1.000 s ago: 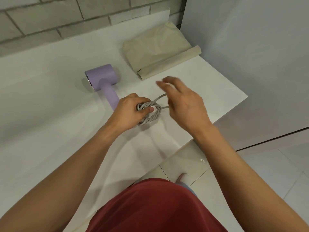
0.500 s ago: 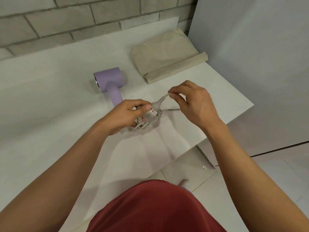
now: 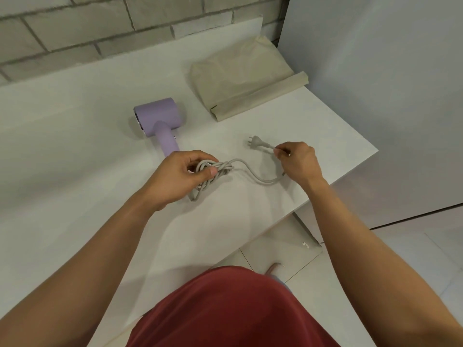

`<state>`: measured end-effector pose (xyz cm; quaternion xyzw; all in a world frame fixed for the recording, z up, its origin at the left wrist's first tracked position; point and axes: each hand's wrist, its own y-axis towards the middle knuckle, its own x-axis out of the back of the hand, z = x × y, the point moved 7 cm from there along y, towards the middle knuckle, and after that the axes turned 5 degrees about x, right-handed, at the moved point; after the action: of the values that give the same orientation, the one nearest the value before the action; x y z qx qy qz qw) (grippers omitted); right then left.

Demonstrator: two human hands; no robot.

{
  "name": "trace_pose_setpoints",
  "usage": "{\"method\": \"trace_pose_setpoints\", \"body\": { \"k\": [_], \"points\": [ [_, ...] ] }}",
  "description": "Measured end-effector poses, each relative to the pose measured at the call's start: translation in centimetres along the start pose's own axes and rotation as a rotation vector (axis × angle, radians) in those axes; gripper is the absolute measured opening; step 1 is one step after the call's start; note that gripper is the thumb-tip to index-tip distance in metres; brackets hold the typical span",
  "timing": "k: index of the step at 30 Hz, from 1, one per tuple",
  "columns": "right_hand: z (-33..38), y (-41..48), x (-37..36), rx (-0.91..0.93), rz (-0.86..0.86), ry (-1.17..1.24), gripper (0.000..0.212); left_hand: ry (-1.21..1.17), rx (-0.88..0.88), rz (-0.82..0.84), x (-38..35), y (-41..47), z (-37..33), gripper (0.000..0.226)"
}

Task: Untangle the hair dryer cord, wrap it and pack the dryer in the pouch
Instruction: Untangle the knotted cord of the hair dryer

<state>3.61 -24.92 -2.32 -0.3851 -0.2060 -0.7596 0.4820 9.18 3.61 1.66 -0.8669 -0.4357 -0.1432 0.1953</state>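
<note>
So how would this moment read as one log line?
left hand grips cord bundle | right hand pinches cord behind plug | dryer lying on table | pouch untouched

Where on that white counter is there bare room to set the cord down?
Bare counter: left of the hair dryer up to the brick wall, and between the forearms. Crowded: among dryer, pouch, cord, left hand and right hand.

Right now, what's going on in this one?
A person works on a grey cord at a white table. The left hand grips the tangled bundle; the right hand pinches the cord just behind the plug, a loose stretch between them. The purple hair dryer lies beyond the left hand, the beige pouch farther back, nothing packed yet.
</note>
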Motion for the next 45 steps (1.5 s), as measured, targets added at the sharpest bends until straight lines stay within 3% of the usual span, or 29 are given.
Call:
{"method": "trace_pose_setpoints", "body": {
  "k": [5, 9, 11, 15, 19, 22, 26, 30, 33, 36, 39, 42, 45],
  "points": [
    [-1.2, 0.5, -1.4, -0.062, 0.038, -0.137, 0.026, -0.010, -0.003, 0.036, -0.8, -0.6, -0.4, 0.014],
    [3.2, -0.6, 0.5, 0.175, -0.103, -0.124, 0.040, 0.032, -0.050, 0.019, -1.1, -0.9, -0.1, 0.023],
    [6.2, -1.5, 0.5, 0.315, -0.010, 0.017, 0.033, 0.114, -0.140, -0.019, -1.3, -1.2, -0.3, 0.025],
    [9.2, -2.8, -1.3, 0.293, 0.385, 0.255, 0.034, 0.335, -0.356, -0.099, -1.8, -2.5, -1.2, 0.029],
    [10.6, -2.8, -1.4, 0.400, 0.398, 0.147, 0.035, 0.483, -0.521, -0.164, -2.6, -3.5, -1.6, 0.038],
    [10.8, -3.0, -1.9, 0.403, 0.507, 0.123, 0.039, 0.630, -0.662, -0.244, -2.9, -3.8, -2.1, 0.034],
    [10.6, -3.5, -2.5, 0.346, 0.656, 0.265, 0.036, 0.830, -0.792, -0.282, -3.6, -4.1, -2.1, 0.031],
    [10.0, -3.6, -2.5, 0.371, 0.582, 0.420, 0.024, 0.823, -0.842, -0.274, -3.3, -3.7, -1.9, 0.035],
    [9.7, -3.8, -2.0, 0.385, 0.526, 0.458, 0.020, 0.494, -0.698, -0.302, -2.0, -3.8, -3.0, 0.043],
    [9.7, -4.3, -1.9, 0.411, 0.526, 0.425, 0.020, 0.073, -0.300, -0.388, 0.6, -2.5, -2.9, 0.035],
    [10.0, -4.8, -1.8, 0.426, 0.500, 0.428, 0.019, -0.135, 0.065, -0.091, 0.7, 0.0, -1.0, 0.022],
    [10.2, -4.8, -1.4, 0.431, 0.466, 0.395, 0.019, -0.157, 0.183, 0.202, -0.3, 0.6, -0.4, 0.028],
    [9.9, -4.8, -1.6, 0.401, 0.474, 0.387, 0.018, -0.193, 0.230, 0.275, -0.5, 0.7, -0.8, 0.029]
  ]
}}
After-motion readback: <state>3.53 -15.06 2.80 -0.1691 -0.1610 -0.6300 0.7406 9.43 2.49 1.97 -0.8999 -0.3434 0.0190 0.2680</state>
